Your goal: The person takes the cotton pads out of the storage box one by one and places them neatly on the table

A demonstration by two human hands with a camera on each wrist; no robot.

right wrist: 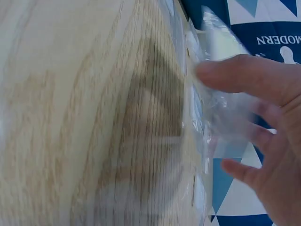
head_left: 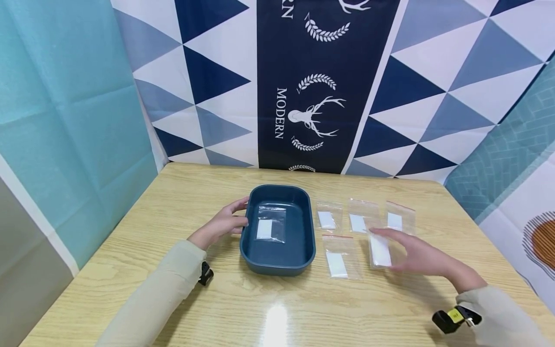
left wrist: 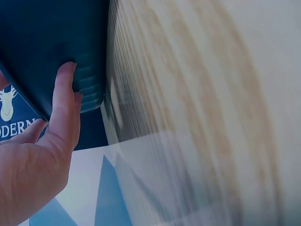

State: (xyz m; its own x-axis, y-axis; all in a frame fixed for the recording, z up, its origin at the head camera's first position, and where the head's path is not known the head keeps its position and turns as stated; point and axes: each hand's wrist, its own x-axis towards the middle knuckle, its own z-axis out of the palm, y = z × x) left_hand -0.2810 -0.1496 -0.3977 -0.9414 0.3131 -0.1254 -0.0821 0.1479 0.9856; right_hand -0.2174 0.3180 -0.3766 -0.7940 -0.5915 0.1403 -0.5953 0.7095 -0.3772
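Observation:
A dark blue tray (head_left: 303, 250) stands mid-table with one clear zip bag (head_left: 270, 224) holding a white card inside it. My left hand (head_left: 225, 224) rests against the tray's left outer wall (left wrist: 47, 37), its fingers (left wrist: 63, 103) straight on the wall. My right hand (head_left: 412, 253) is spread low over a clear bag (head_left: 380, 249) to the right of the tray. In the right wrist view that bag (right wrist: 221, 117) lies between the thumb (right wrist: 230, 73) and the straight, spread fingers (right wrist: 244, 169), partly blurred.
Several more clear bags with white cards lie on the wooden table (head_left: 303, 308) right of the tray: one at the near side (head_left: 340, 258) and three in a far row (head_left: 327, 218) (head_left: 359, 220) (head_left: 396, 219). Patterned cloth walls close in the back and sides.

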